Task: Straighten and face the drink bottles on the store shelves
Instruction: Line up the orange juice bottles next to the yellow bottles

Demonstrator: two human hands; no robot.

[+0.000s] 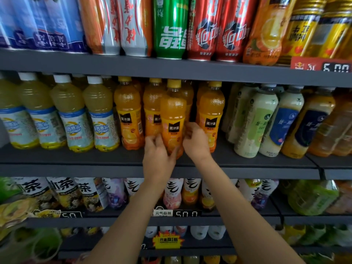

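- On the middle shelf [76,159], far left: a row of pale yellow drink bottles [99,115] with white caps and blue-and-white labels, upright, labels forward.
- Next right: orange juice bottles [129,115] with yellow caps, black label patch facing out.
- Centre: one orange juice bottle [173,113] stands forward of its row, near the shelf's front edge, upright, yellow cap, black-and-yellow label turned outward, orange fruit picture at the base.
- Left hand [158,155] grips this bottle low on its left side, fingers curled round it.
- Right hand [196,141] holds its right side, fingers curled against the label.
- Further right: milky green and white bottles [253,121], leaning.
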